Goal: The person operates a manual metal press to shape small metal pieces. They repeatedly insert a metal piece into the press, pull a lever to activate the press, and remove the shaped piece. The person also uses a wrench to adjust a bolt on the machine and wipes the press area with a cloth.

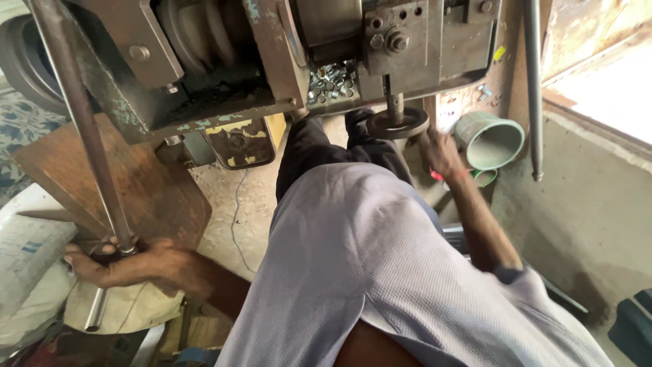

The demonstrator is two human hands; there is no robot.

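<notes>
1. My left hand (112, 261) is wrapped shut around the bottom end of a long steel lever rod (78, 115), low down where the swing gets the most leverage.
2. My right hand (440, 153) reaches forward to the round handwheel (397, 124); its fingers rest against the rim, though I cannot tell whether they fully close on it.
3. Up from the left grip, the rod climbs slantwise to the rusty machine body (272, 47) overhead.
4. Above the wheel its short spindle enters the machine's block; just left of that sits a pocket of small shiny metal pieces (331, 80), handy to the working point.
5. Right of the wheel hand lies a green pot (490, 139), tipped on its side.
6. Beneath the left grip lie a wooden board (136, 183) and white sacks (27, 251).
</notes>
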